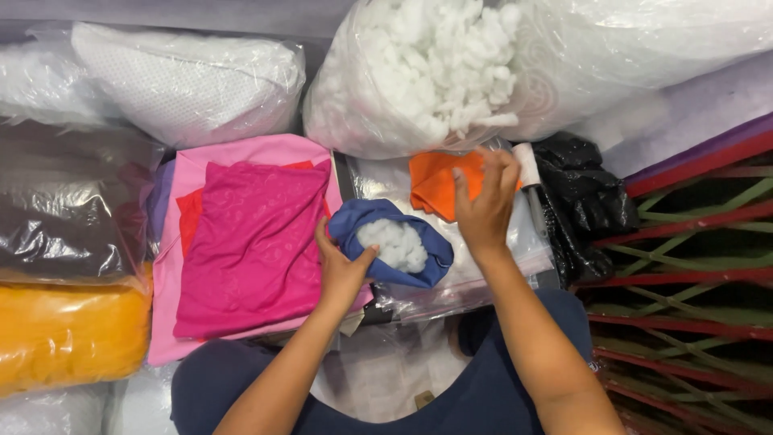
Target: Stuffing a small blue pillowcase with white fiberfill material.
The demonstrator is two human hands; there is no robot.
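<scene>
Single head-worn view — looks steeply down from close above the lap, forearms entering from the bottom edge, bags filling the top; no second view.

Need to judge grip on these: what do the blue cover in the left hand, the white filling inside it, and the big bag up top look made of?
Blue cover: looks like soft matte woven cloth, folds and creases. White filling: fluffy fibre clumps, probably polyester stuffing. Big bag: thin clear glossy plastic film, wrinkled with glare. Left hand holds the cover open.

Matt blue cloth pouch [378, 221] holds fluffy white fibre stuffing [394, 244]; glossy clear plastic bag [354, 105] behind.
</scene>
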